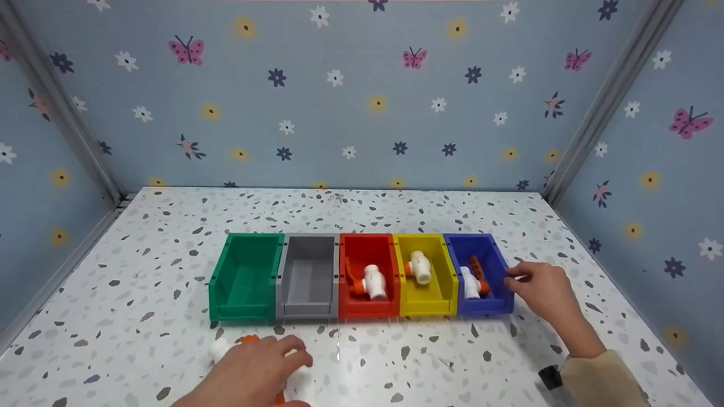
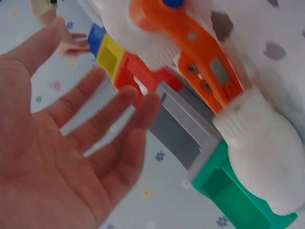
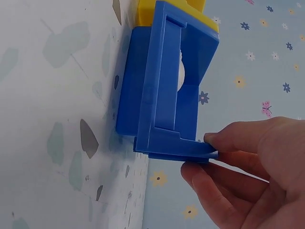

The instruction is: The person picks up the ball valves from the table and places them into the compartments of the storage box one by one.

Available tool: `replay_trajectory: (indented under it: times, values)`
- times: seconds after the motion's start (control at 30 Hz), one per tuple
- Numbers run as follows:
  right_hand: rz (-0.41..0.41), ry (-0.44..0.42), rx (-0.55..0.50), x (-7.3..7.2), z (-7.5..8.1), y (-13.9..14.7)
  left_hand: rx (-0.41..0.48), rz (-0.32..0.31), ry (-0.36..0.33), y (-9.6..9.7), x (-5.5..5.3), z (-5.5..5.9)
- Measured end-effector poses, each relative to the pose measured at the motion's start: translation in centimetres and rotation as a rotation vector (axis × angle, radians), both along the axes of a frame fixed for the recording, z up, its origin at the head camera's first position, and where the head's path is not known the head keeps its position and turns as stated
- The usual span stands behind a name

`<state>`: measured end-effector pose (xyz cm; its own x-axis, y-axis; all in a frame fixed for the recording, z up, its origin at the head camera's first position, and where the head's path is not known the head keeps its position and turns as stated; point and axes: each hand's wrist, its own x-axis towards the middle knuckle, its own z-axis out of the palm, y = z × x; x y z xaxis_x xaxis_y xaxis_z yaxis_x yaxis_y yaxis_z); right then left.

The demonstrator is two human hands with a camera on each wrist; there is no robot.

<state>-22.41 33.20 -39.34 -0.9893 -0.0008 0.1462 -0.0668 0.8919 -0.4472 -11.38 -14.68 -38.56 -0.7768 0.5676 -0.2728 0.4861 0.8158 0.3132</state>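
Observation:
My right hand (image 1: 546, 291) pinches the right side wall of the blue bin (image 1: 486, 307), thumb inside the rim and fingers outside in the right wrist view. A white ball valve (image 1: 469, 287) with an orange handle lies in that bin. Low at the left, my left hand (image 1: 254, 367) is spread, its fingers relaxed and holding nothing. White ball valves with orange handles lie close by it, mostly hidden by the hand in the head view. The left wrist view shows one white valve body (image 2: 271, 152) and an orange handle (image 2: 195, 43) beside the fingers.
The blue bin ends a row with a green bin (image 1: 246, 312), a grey bin (image 1: 308, 310), a red bin (image 1: 370, 310) and a yellow bin (image 1: 428, 308). One valve (image 1: 374, 282) lies in the red bin, another valve (image 1: 419, 268) in the yellow. Patterned panels (image 1: 362, 113) enclose the speckled table.

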Motion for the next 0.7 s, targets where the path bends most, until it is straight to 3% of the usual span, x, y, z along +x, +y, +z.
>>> replay_trajectory:
  times: [0.13,0.27,0.7]
  values:
    - [0.004,0.002,-0.011,0.1,0.0,0.1,-0.074,-0.062,0.058,0.8,0.7,-0.9]
    - [0.012,0.004,-0.018,0.0,0.0,0.1,-0.093,-0.074,0.052,0.9,1.0,-1.7]
    - [0.015,0.002,-0.024,0.0,-0.1,0.2,-0.112,0.010,-0.074,1.6,0.3,-3.5]
